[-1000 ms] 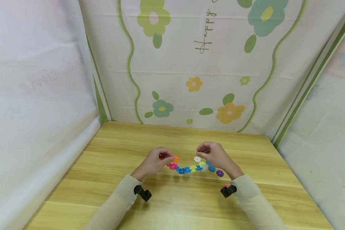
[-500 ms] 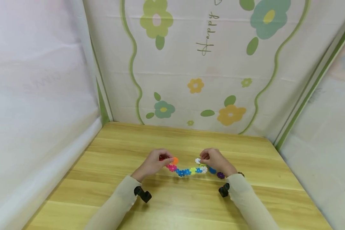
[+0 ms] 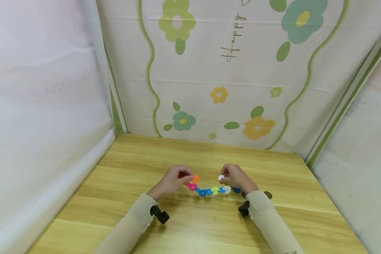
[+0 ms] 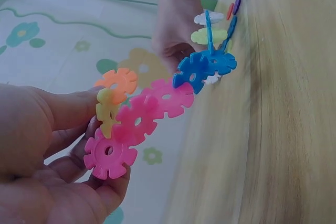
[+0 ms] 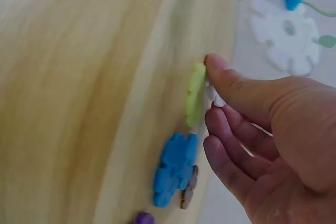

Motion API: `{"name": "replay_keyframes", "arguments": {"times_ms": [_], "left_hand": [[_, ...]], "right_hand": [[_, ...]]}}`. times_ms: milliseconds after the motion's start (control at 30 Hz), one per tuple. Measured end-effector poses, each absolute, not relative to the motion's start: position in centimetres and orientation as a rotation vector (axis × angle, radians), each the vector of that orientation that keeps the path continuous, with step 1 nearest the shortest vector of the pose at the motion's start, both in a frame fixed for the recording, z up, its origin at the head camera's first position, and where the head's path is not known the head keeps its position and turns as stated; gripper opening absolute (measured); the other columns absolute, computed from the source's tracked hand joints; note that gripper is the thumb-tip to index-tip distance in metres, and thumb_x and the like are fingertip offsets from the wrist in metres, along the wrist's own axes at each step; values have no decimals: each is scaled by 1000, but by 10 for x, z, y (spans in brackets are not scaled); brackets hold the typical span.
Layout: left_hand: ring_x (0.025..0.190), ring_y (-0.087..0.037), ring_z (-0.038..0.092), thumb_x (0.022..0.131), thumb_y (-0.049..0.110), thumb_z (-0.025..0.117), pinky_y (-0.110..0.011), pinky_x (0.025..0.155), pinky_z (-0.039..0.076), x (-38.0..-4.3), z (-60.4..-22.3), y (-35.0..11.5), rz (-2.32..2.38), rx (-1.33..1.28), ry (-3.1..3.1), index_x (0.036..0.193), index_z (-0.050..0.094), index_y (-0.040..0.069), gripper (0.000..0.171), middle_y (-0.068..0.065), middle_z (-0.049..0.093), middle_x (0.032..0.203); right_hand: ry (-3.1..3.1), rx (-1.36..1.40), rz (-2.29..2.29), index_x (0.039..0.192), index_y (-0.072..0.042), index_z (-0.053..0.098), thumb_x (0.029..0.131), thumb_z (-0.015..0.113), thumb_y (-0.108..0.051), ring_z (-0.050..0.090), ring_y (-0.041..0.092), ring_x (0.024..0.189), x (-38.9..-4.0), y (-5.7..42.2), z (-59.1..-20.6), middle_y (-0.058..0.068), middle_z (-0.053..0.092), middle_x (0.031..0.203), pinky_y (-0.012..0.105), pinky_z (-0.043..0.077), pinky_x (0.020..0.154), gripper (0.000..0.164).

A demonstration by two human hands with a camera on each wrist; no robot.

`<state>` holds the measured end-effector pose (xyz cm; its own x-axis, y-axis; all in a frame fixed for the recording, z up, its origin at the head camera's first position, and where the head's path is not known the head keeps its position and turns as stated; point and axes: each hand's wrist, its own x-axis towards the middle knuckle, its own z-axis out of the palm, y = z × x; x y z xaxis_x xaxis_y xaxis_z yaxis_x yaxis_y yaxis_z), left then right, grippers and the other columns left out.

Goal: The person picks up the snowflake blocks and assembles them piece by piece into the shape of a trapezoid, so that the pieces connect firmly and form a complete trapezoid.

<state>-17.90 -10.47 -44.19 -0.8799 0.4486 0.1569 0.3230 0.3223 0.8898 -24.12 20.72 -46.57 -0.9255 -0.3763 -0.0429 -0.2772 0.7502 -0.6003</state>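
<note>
Flower-shaped interlocking plastic discs are joined in a chain, which my left hand holds by its left end. There, an orange disc, a yellow one and pink ones sit at the fingers. Blue discs and a yellow-green disc follow, and a white disc ends the chain on the right. Thumb and index finger of my right hand pinch a separate white disc, mostly covered by the fingertips in the right wrist view.
Loose discs lie on the wooden table by my right hand: yellow-green, blue, brown and purple. A flower-printed curtain closes off the back.
My right hand has come down to the loose white disc and now pinches it. The left hand keeps its hold on the chain, nearly still. The view has shifted slightly.
</note>
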Motion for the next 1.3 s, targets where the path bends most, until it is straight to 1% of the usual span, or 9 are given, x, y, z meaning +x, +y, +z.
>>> {"name": "replay_keyframes", "arguments": {"times_ms": [133,267,400,567,700,833,933,1100,1300], "left_hand": [[87,-20,63,106,19,66,-53,83,60,-179,-442,-103,1607,719,2444,106,74,11,11,-6,71,102],[88,-19,64,106,18,66,-56,86,59,-179,-442,-103,1609,698,2430,107,74,11,11,-7,71,103],[88,-19,65,106,19,65,-56,86,60,-179,-443,-103,1621,690,2408,108,74,10,12,-8,71,103],[87,-19,65,107,20,65,-57,85,60,-180,-444,-102,1624,682,2401,108,74,10,13,-7,72,102],[87,-19,64,107,21,65,-56,84,59,-180,-443,-101,1624,690,2417,108,74,9,14,-7,72,103],[87,-19,64,106,20,65,-55,84,59,-180,-443,-100,1628,698,2422,109,73,7,15,-7,72,103],[88,-20,66,107,18,65,-55,84,60,-181,-444,-99,1637,722,2415,109,73,5,16,-10,73,104],[88,-21,67,106,16,65,-50,82,62,-181,-445,-97,1638,761,2429,109,73,2,16,-14,72,105],[89,-18,65,106,16,66,-37,79,61,-180,-447,-94,1600,772,2481,106,73,3,15,-9,70,102]], "right_hand": [[2801,-551,-954,93,-8,70,96,77,-5,64,15,78,-240,207,-457,2,69,87,28,56,69,8],[2806,-592,-999,95,-10,72,97,77,-8,64,14,78,-236,204,-446,1,70,87,25,56,69,5],[2787,-623,-1063,97,-11,74,97,78,-12,69,22,82,-229,199,-438,1,72,89,24,58,71,4],[2727,-592,-1191,100,-11,75,98,77,-16,72,35,91,-219,190,-430,2,73,93,33,62,75,5],[2646,-529,-1343,103,-9,76,98,77,-15,73,37,92,-210,180,-426,7,75,95,45,64,80,8],[2523,-453,-1519,107,-4,75,97,78,-17,75,41,92,-202,172,-426,11,77,96,53,63,84,16],[2436,-382,-1619,108,-3,76,97,79,-20,75,45,96,-195,165,-427,12,78,96,54,63,86,20],[2371,-303,-1693,107,-5,77,95,81,-24,75,46,98,-189,157,-429,10,79,95,53,64,88,23],[2302,-273,-1718,109,-1,76,95,82,-24,77,41,95,-188,156,-433,11,79,97,54,63,89,27]]}}
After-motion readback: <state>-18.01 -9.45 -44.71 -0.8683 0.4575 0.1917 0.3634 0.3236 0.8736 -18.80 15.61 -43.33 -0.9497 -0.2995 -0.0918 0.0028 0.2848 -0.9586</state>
